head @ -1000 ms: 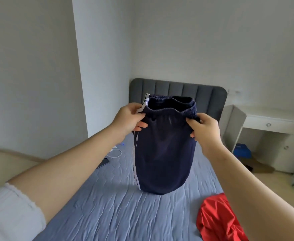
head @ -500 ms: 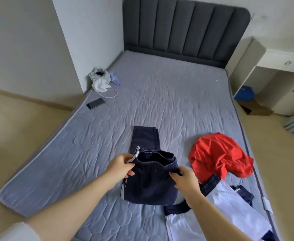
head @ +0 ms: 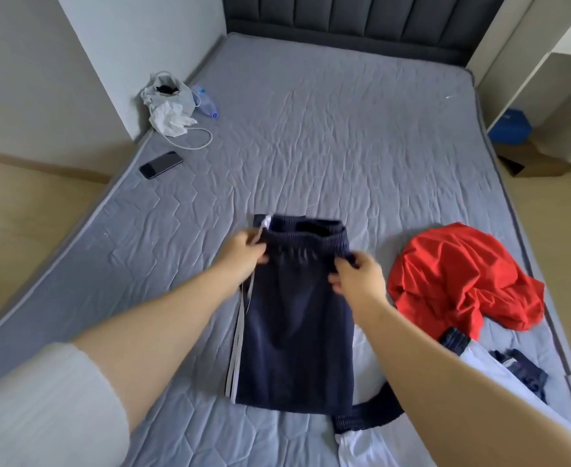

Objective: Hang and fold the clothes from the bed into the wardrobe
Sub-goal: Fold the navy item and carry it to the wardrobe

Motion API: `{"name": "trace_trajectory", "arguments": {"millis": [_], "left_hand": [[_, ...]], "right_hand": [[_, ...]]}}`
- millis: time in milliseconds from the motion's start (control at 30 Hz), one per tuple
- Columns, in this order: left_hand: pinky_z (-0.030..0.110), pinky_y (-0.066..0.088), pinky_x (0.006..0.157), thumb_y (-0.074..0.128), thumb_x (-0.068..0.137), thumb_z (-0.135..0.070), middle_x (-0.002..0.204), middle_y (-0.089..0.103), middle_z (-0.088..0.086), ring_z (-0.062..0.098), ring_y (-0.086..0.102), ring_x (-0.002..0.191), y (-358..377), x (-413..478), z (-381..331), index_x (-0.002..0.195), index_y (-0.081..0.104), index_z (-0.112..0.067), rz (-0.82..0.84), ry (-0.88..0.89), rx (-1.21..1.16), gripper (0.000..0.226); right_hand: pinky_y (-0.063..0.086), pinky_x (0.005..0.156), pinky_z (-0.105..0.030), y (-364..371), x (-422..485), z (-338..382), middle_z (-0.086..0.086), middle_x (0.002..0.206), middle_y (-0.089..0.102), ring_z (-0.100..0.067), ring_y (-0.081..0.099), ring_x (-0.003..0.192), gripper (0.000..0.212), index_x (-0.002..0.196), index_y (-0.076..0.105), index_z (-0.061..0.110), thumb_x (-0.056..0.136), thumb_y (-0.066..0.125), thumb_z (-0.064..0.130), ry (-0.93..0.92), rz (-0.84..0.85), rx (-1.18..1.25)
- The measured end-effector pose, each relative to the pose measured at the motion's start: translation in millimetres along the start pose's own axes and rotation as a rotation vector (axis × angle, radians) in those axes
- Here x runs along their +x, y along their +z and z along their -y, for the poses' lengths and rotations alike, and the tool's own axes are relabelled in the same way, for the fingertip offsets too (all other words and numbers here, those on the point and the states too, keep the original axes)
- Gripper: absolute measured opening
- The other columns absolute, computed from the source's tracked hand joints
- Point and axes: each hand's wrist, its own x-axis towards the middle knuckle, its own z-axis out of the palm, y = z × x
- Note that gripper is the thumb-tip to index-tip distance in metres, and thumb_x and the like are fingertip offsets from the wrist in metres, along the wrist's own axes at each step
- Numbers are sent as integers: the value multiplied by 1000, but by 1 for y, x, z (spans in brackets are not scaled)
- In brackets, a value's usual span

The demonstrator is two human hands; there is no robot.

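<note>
— Where have we got the navy trousers (head: 294, 318)?

— Folded and lying flat on the bed (head: 344, 146), near its foot end, with the white side stripes along the left edge and the elastic waistband at the far end.

— And our hands?

— Our left hand (head: 243, 252) pinches the left corner of the waistband by the stripes; our right hand (head: 356, 281) is clenched on the right corner. Both look motion-blurred.

— What lies around them?

— Just to the right, a crumpled red garment (head: 462, 281), apart from the trousers. Nearer us, a white garment with navy trim (head: 500, 372) lies partly under our right forearm, and one navy cuff of it touches the trousers' near edge.

— Further out?

— A dark phone (head: 160, 164) sits near the bed's left edge, well apart from the clothes. Beyond it, a white bag with tissues (head: 169, 106) and a looped white cable (head: 189, 138). The dark padded headboard (head: 344, 21) closes the far end, and a white desk (head: 547, 62) stands to the right.
</note>
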Motion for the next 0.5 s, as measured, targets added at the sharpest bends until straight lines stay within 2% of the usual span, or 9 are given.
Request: {"name": "trace_trajectory", "arguments": {"millis": [33, 67, 133, 200, 233, 333, 367, 433, 500], "left_hand": [[12, 46, 75, 48, 95, -11, 137, 45, 4, 15, 56, 96, 4, 17, -4, 137, 38, -18, 25, 12, -16, 44], [17, 41, 87, 49, 95, -13, 143, 36, 1, 16, 48, 113, 8, 31, 0, 144, 27, -22, 51, 2, 18, 54], [24, 27, 101, 51, 93, -14, 152, 21, 3, 18, 30, 133, 22, 44, 26, 148, 14, -26, 92, -37, 166, 67], [21, 20, 104, 54, 92, -12, 155, 9, 7, 19, 20, 139, 37, 42, 71, 148, 13, -22, 143, -40, 314, 70], [21, 19, 105, 55, 92, -12, 156, 3, 7, 19, 18, 141, 43, 37, 95, 149, 13, -22, 191, -33, 391, 71], [31, 25, 109, 54, 92, -25, 156, -14, -3, 19, 21, 141, 53, 25, 161, 149, 8, -27, 361, 15, 709, 73], [34, 26, 109, 53, 92, -31, 156, -16, -6, 18, 19, 141, 54, 22, 179, 149, 5, -29, 403, 39, 815, 74], [38, 20, 113, 53, 90, -41, 155, -17, -9, 15, 6, 144, 60, 15, 209, 149, 0, -30, 496, 101, 994, 80], [41, 10, 115, 55, 86, -46, 156, -16, -8, 14, -6, 144, 66, 9, 234, 149, -2, -28, 583, 148, 1131, 87]], "right_hand": [[48, 83, -34, 8, 18, 2, -2, 111, 54, -14, 60, 91, 33, 125, 51, 21, 92, 52, 18, 7, 31, 68], [44, 92, -35, 15, 33, -2, 2, 121, 47, -13, 52, 105, 52, 141, 33, 26, 92, 52, 19, 39, 80, 94], [43, 95, -37, 27, 48, -22, 7, 128, 41, -11, 46, 114, 67, 148, 13, 32, 94, 50, 18, 82, 178, 39], [32, 109, -38, 34, 50, -60, 7, 151, 23, -17, 33, 134, 67, 149, 11, 30, 95, 48, 15, 99, 247, -32], [26, 111, -34, 37, 49, -82, 6, 156, 13, -17, 24, 140, 66, 149, 12, 29, 96, 47, 14, 106, 276, -88], [30, 95, -21, 38, 43, -144, 9, 157, 1, -13, 22, 140, 64, 149, 13, 32, 96, 46, 17, 125, 386, -339], [29, 95, -20, 37, 41, -162, 11, 157, 0, -12, 22, 139, 64, 148, 12, 34, 96, 46, 19, 114, 430, -435], [25, 109, -29, 36, 37, -196, 12, 158, -1, -12, 18, 142, 67, 148, 11, 37, 95, 49, 24, 74, 506, -629], [18, 114, -40, 36, 33, -223, 12, 158, -2, -14, 10, 144, 71, 147, 8, 40, 92, 51, 31, 42, 580, -841]]}}
